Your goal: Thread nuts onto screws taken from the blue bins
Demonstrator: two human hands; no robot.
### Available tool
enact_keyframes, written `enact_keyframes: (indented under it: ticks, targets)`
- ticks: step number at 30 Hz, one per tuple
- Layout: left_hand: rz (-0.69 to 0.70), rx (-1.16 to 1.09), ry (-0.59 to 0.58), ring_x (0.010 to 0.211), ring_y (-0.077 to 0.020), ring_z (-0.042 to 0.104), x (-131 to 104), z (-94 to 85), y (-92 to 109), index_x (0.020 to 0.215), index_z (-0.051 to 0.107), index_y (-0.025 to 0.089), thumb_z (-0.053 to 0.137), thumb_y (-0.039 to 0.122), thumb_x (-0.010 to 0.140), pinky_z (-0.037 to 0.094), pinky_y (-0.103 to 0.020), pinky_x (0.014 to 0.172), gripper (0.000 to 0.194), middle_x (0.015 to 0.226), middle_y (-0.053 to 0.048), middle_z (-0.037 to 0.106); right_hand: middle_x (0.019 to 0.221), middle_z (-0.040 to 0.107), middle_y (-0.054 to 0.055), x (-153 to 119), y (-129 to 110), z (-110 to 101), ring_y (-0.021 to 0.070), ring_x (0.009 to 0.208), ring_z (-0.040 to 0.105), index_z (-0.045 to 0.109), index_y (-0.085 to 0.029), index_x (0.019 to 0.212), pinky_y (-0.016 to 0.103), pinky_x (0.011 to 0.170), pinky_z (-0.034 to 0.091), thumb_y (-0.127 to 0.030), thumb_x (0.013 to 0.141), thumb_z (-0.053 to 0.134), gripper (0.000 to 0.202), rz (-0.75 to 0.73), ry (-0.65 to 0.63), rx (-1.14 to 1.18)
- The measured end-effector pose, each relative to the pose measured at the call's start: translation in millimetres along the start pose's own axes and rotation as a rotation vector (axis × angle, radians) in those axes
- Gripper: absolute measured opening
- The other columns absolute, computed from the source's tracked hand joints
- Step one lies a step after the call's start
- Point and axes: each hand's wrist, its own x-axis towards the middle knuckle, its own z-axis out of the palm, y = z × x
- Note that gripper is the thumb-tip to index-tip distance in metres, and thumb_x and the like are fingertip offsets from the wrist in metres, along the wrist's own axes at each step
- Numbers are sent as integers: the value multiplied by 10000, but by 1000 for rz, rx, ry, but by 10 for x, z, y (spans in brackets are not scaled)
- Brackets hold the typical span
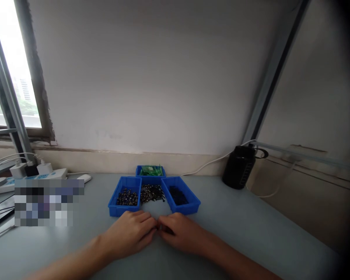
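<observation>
My left hand (pixel 135 232) and my right hand (pixel 179 232) meet fingertip to fingertip above the table, just in front of the blue bins. Both are closed in a pinch around something small and dark, too hidden to name. Close beyond my left hand, a blue bin (pixel 118 210) holds many small shiny metal pieces (pixel 127 197). Past my right hand sits another blue bin (pixel 189 209) with dark, thin pieces (pixel 177 195) inside. Between these bins lies a loose pile of dark screw-like pieces (pixel 153 193).
A third blue bin (pixel 156 179) with green packets (pixel 151 170) stands against the wall. At the back right is a black bottle (pixel 239 167), with a white cable (pixel 204 165) running behind. On the left are a power strip (pixel 55 175), a white mouse (pixel 84 177) and a blurred-out patch.
</observation>
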Motion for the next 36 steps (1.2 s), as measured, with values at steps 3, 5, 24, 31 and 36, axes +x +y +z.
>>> enact_keyframes:
  ticks: [3, 5, 24, 31, 36]
  targets:
    - [59, -15, -15, 724, -146, 556, 1, 18, 9, 903, 529, 192, 373, 225, 918, 422, -229, 609, 160, 823, -18, 584, 728, 624, 20, 9, 1, 8, 147, 652, 555, 561, -172, 762, 220, 568, 349, -198, 817, 469, 110, -11, -31, 13]
    - [84, -26, -29, 738, -146, 554, 4, 25, 18, 894, 525, 195, 381, 209, 911, 423, -229, 613, 145, 832, -14, 580, 729, 625, 23, 13, 8, 14, 149, 661, 555, 562, -171, 758, 222, 584, 357, -183, 809, 469, 106, -20, -39, 5]
    - [-19, 26, -35, 697, -159, 581, 9, 59, -9, 816, 509, 189, 409, 253, 915, 415, -238, 574, 155, 777, 0, 608, 726, 639, 18, 12, 36, -2, 141, 662, 570, 578, -169, 772, 215, 571, 339, -269, 880, 444, 198, -37, 7, 1]
    - [-83, 45, -101, 674, -171, 599, 5, -1, -7, 808, 506, 199, 442, 260, 879, 421, -245, 558, 113, 759, 13, 618, 712, 644, 4, 5, 30, -47, 143, 671, 569, 604, -186, 833, 213, 563, 324, -245, 862, 462, 157, -1, 48, -1]
    - [-121, 44, -87, 678, -175, 597, 0, -3, 1, 804, 510, 197, 420, 263, 889, 424, -251, 572, 140, 742, 4, 615, 699, 642, 3, 7, 35, -41, 147, 658, 572, 611, -185, 811, 217, 558, 329, -253, 849, 477, 155, 5, 51, -13]
